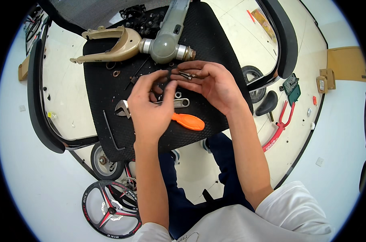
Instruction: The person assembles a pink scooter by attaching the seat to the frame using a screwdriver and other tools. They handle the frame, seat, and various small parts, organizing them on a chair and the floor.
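i can pass over the bare seat [217, 38] to the right of the grey frame tube [162, 47], beyond the right hand [217, 85]. straight ahead, that tube and the gold fork [128, 43] block me. low down, the adjustable wrench [121, 108] and orange handle [189, 122] obstruct the left hand [146, 105]. leftward, i have room above the hex key [110, 132].

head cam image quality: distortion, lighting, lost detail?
Head view: fisheye, dark skirting strip bows, rim goes black. Head view: room bright, but black chair seat hides detail in black parts. Head view: small metal pieces in right hand barely resolve.
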The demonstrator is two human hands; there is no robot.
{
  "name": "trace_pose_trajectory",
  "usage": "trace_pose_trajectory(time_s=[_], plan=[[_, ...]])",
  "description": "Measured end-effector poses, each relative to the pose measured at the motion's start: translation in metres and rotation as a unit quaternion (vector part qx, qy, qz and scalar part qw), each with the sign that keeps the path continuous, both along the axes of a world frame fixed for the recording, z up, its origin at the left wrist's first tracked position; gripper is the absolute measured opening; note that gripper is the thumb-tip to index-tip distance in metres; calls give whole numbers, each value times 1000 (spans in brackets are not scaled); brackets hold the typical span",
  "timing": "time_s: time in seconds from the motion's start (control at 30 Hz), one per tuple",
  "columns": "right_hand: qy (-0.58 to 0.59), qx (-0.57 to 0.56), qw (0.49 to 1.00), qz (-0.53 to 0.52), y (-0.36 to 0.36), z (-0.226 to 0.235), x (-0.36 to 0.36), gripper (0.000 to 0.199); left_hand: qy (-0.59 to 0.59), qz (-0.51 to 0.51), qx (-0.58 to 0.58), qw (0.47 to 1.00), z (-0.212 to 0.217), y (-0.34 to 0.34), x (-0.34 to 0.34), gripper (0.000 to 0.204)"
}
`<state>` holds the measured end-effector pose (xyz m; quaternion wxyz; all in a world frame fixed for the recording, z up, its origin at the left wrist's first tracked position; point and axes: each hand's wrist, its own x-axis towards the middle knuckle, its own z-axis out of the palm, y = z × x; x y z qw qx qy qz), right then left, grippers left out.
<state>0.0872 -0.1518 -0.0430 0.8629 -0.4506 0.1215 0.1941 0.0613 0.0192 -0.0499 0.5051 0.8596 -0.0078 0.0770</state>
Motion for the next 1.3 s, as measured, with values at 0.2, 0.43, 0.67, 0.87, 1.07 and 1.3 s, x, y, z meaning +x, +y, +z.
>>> trace_pose_trajectory(time_s=[0.2, 0.43, 0.67, 0.87, 1.07, 1.3], plan=[[5, 21, 999, 43, 2, -2, -2, 45, -53, -38, 29, 997, -4, -7, -2, 32], [2, 16, 998, 60, 4, -5, -3, 38, -17, -35, -7, 999, -4, -4, -1, 20], [-25, -73, 996, 44, 3, -7, 1, 27, 25, 46, -138, 989, 5, 18, 3, 30], [-10, -115, 992, -43, -8, -11, 5, 23, 17, 197, -192, 961, -1, 68, 3, 45], [-22, -225, 974, -19, 3, -12, 6, 28, 41, 229, -193, 953, -2, 74, 4, 50], [-38, -150, 988, 19, 13, -13, 3, 33, -5, 280, -308, 909, 4, 88, 0, 81]])
